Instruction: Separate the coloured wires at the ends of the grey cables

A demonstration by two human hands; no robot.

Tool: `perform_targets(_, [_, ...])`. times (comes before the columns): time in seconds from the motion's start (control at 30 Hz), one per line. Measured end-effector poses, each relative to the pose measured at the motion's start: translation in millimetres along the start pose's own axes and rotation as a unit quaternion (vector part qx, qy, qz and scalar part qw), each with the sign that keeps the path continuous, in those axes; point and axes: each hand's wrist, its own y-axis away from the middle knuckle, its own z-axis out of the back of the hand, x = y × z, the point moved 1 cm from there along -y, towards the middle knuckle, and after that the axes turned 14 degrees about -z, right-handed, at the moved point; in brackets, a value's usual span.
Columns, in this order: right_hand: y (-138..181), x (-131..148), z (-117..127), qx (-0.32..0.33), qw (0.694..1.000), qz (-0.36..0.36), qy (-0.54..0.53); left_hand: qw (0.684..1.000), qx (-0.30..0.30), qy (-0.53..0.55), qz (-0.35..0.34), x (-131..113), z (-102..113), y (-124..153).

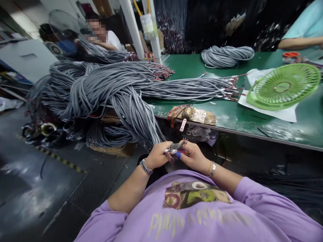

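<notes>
Close to my body, both hands meet at the stripped end of a thick bundle of grey cables (pixel 140 114). My left hand (pixel 157 155) is wrapped round the bundle just behind its end. Thin coloured wires (pixel 172 154) stick out between my two hands. My right hand (pixel 196 157) is closed at those wire ends, and a small blue piece (pixel 178 155) shows by its fingertips. Whether the blue piece is a finger cover or something held, I cannot tell. From my hands the bundle runs up over the bench edge into a large cable pile.
On the green bench (pixel 230 124) lie more grey cables (pixel 187 89), a coiled cable (pixel 226 56), a taped brown block (pixel 195 114) and a green fan (pixel 284 86). One person (pixel 102 36) sits at the back left; another's arm (pixel 301 42) is at the right.
</notes>
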Motion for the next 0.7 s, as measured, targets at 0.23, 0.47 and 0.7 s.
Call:
perform_targets(0.23, [-2,-2,4,-0.016,0.997,-0.054,-0.056,0.999,0.016,0.037,-0.004,8,-3,-11])
perform_targets(0.47, [2,-9,3,-0.043,0.936,-0.245,-0.250,0.961,-0.149,0.225,0.060,3,6,0])
perform_targets(0.7, [26,-28,33,-0.185,0.932,-0.247,-0.191,0.855,-0.415,0.308,0.041,7,38,23])
